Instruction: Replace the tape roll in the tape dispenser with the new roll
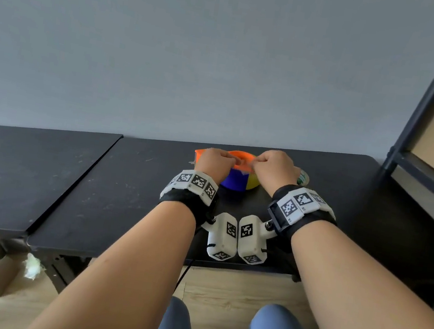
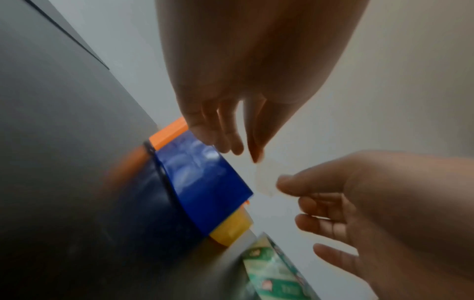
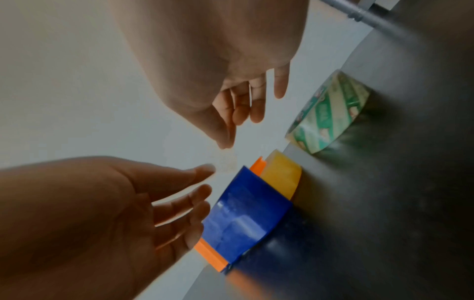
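Left hand point(image 1: 215, 161) and right hand point(image 1: 276, 165) at frame centre, each pinching an end of a clear tape strip point(image 2: 264, 180) between thumb and forefinger, other fingers loose, above the orange-blue-yellow tape dispenser point(image 1: 236, 180) on the black table point(image 1: 110, 193), green-printed tape roll point(image 3: 330, 113) just right of it.

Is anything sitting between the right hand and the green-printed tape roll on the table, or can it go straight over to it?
Nothing visible lies between them. The green-printed tape roll stands apart on the table, just beyond the right hand. That hand and the left hand both pinch a clear tape piece above the dispenser.
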A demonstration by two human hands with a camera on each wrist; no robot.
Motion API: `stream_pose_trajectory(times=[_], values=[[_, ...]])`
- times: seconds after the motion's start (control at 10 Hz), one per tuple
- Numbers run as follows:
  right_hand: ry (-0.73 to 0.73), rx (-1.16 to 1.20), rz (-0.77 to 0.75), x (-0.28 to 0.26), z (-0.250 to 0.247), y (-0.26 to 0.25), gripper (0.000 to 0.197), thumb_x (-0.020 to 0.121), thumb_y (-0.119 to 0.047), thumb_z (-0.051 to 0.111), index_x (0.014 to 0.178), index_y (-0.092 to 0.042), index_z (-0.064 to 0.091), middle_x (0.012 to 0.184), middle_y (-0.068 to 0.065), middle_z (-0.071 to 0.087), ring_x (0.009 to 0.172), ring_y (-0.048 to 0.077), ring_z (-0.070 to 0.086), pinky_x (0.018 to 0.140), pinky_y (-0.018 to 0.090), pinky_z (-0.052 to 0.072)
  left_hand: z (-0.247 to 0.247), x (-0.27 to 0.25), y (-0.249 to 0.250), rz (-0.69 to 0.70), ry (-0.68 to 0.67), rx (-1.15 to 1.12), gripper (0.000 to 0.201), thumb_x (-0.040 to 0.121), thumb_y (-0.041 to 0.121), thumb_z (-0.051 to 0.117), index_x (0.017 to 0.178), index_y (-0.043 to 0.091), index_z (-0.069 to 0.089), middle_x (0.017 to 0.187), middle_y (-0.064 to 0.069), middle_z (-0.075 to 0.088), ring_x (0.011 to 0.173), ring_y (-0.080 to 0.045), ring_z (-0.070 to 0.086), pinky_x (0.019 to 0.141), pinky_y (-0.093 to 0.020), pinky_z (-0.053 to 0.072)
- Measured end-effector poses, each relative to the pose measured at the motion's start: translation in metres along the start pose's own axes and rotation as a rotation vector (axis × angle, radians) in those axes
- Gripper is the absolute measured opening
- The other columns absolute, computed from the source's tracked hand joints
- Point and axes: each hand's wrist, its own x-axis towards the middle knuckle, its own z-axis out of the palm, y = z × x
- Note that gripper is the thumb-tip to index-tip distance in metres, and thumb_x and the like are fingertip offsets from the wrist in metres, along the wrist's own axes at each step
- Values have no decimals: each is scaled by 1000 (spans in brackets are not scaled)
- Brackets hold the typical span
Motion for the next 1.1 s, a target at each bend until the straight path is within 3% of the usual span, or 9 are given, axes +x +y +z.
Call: stream_pose_trajectory(times=[0.1, 0.2, 0.4, 0.6, 0.8, 0.9, 1.0, 1.1], values=[[11, 0, 133, 0, -11, 15, 29, 92, -24, 45, 100, -10, 70, 107, 9, 69, 99, 31, 60, 80, 34, 36, 10, -5, 10, -19, -20, 79, 42, 95, 6, 45, 134, 14, 57, 124, -11, 65, 105, -27, 63, 86, -31, 49], [6, -46, 236, 2, -21, 35, 35, 91, -24, 45, 115, -7, 65, 123, 12, 62, 116, 33, 55, 98, 41, 34, 18, -6, 19, 0, -115, 213, 46, 95, 1, 41, 133, 18, 59, 137, -8, 57, 120, -30, 57, 100, -39, 48], [-19, -158, 270, 2, -22, 50, 41, 92, -29, 51, 127, -8, 57, 132, 13, 56, 126, 31, 50, 105, 42, 32, 31, -8, 21, 29, -94, 277, 48, 91, -2, 38, 128, 17, 63, 135, -7, 59, 124, -27, 54, 103, -36, 45], [-24, -183, 301, 5, -14, 51, 40, 91, -27, 53, 126, -9, 57, 131, 11, 58, 125, 30, 52, 107, 43, 30, 28, -9, 22, 30, -78, 278, 49, 91, -2, 39, 130, 17, 61, 135, -8, 59, 123, -28, 54, 102, -39, 46], [-52, -156, 330, 6, -15, 49, 46, 89, -31, 56, 129, -10, 54, 133, 10, 56, 126, 32, 51, 110, 46, 28, 26, -9, 10, 111, -14, 91, 38, 89, -2, 48, 111, 17, 73, 112, -3, 72, 107, -20, 66, 88, -25, 49], [-73, -187, 324, 4, -15, 48, 53, 88, -35, 61, 133, -11, 51, 136, 10, 53, 127, 32, 50, 110, 46, 27, 23, -11, 7, 119, -13, 68, 38, 89, -2, 49, 110, 18, 73, 112, -2, 72, 102, -18, 67, 85, -23, 48], [-68, -179, 325, 2, -13, 47, 53, 89, -35, 61, 134, -11, 51, 137, 11, 52, 128, 31, 50, 112, 45, 26, 15, -7, 12, 24, -51, 93, 39, 93, 2, 46, 122, 17, 67, 124, -6, 66, 117, -24, 61, 94, -28, 48], [-65, -161, 311, 0, -16, 42, 51, 89, -32, 60, 135, -11, 50, 138, 11, 51, 129, 32, 48, 112, 45, 26, 5, -5, 19, -132, -107, 147, 43, 98, 5, 41, 140, 9, 48, 145, -13, 48, 132, -32, 45, 108, -41, 39]])
